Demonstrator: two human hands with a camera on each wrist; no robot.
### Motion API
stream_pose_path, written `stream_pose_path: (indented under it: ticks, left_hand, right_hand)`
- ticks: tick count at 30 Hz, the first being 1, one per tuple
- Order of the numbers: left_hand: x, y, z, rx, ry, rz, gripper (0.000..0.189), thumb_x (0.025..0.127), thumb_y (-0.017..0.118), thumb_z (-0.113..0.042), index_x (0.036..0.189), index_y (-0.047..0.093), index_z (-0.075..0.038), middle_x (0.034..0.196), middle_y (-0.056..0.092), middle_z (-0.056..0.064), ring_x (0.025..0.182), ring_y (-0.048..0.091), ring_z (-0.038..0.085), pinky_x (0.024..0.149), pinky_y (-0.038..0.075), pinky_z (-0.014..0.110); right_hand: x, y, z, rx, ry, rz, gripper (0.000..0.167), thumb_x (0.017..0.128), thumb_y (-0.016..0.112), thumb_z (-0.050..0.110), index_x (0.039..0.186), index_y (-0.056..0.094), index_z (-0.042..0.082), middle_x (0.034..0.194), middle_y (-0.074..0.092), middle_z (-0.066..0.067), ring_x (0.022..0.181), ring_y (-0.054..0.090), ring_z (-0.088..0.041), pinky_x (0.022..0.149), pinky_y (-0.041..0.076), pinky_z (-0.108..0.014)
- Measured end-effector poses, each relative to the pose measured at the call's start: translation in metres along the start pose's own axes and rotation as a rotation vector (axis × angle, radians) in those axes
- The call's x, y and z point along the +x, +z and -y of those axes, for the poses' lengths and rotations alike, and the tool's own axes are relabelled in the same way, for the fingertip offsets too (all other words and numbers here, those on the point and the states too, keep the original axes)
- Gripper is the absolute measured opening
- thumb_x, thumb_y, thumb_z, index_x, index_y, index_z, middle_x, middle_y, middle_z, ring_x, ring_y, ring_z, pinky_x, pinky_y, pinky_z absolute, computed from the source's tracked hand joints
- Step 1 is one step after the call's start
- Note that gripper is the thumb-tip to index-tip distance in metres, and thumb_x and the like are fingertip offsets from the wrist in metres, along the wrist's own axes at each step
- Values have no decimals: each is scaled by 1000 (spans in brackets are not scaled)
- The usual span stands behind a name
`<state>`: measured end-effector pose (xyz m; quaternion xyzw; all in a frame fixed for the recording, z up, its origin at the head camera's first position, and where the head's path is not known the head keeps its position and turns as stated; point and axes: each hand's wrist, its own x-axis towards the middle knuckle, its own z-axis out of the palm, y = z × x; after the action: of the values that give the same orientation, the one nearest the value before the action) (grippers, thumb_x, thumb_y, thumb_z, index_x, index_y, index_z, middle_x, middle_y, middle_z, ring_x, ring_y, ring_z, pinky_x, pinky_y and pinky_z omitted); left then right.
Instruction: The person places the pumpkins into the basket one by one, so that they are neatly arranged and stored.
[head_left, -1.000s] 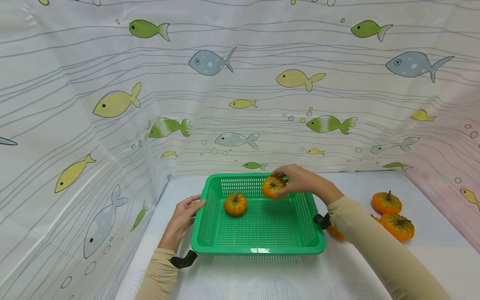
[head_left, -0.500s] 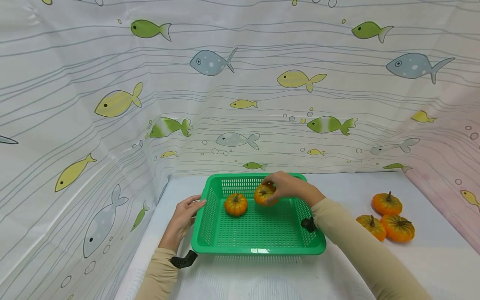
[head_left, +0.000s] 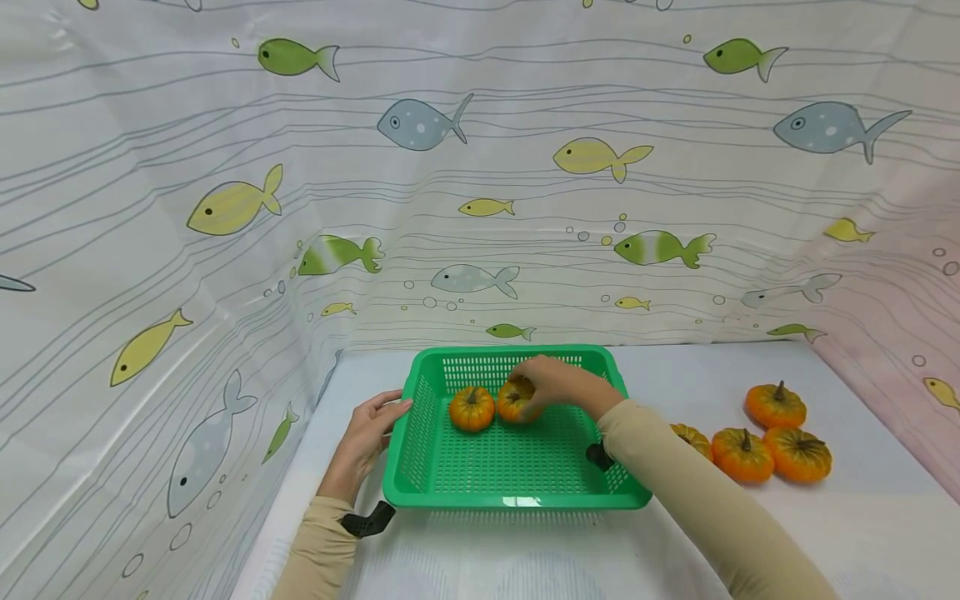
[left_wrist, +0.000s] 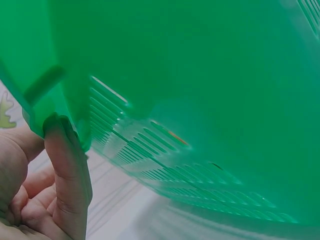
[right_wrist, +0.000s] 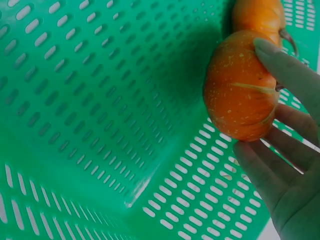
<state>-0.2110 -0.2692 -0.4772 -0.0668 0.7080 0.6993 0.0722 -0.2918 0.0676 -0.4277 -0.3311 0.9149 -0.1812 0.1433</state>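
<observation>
A green plastic basket (head_left: 517, 502) with slotted walls stands on the table. My left hand (head_left: 369, 433) holds its left rim, thumb on top and fingers under the edge; the left wrist view shows the fingers (left_wrist: 67, 175) against the green rim. Inside the basket my right hand (head_left: 558, 387) grips a small orange pumpkin (head_left: 512, 402) between thumb and fingers. Another small pumpkin (head_left: 472, 409) sits just left of it, near the back wall. The right wrist view shows the held pumpkin (right_wrist: 240, 87) close against the other pumpkin (right_wrist: 257, 17).
Several more pumpkins lie on the white table right of the basket, including one farther back (head_left: 776, 406) and one at the right (head_left: 797, 455). My right sleeve partly covers the nearest pumpkin (head_left: 693, 439). A fish-patterned curtain (head_left: 525, 242) rises behind and at both sides.
My right hand has carried its pumpkin left and lower in the basket, up beside the other one. Pumpkins on the right have come out from behind my sleeve. The left hand stays put.
</observation>
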Motion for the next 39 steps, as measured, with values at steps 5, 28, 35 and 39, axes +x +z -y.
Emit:
stream_pose_path:
  ticks: [5, 28, 35, 39]
  left_hand:
    - [0, 0, 0, 1, -1, -2, 54, 101, 69, -25, 146, 51, -1, 100, 77, -4, 79, 75, 9, 71, 63, 26]
    - [1, 0, 2, -5, 8, 6, 54, 102, 68, -24, 147, 50, -1, 102, 77, -5, 81, 76, 9, 74, 64, 27]
    - [1, 0, 2, -6, 7, 7, 54, 102, 68, -24, 148, 50, -1, 102, 76, -6, 81, 76, 8, 74, 64, 27]
    - [1, 0, 1, -1, 4, 6, 54, 102, 68, -25, 148, 50, -2, 102, 76, -6, 82, 76, 9, 74, 64, 27]
  right_hand:
    - [4, 5, 4, -13, -18, 0, 60, 83, 88, 24, 135, 65, 5, 127, 69, -7, 108, 60, -20, 96, 54, -40]
    - [6, 3, 11, -38, -82, -2, 60, 87, 86, 22, 139, 62, 3, 139, 65, -11, 128, 60, -29, 109, 52, -45]
    - [0, -9, 16, -31, -78, 4, 65, 88, 85, 26, 143, 59, 3, 144, 63, -13, 132, 60, -30, 110, 52, -48]
    - [-4, -17, 14, -11, -73, -9, 65, 90, 83, 27, 145, 58, 4, 146, 62, -12, 134, 59, -30, 112, 50, -48]
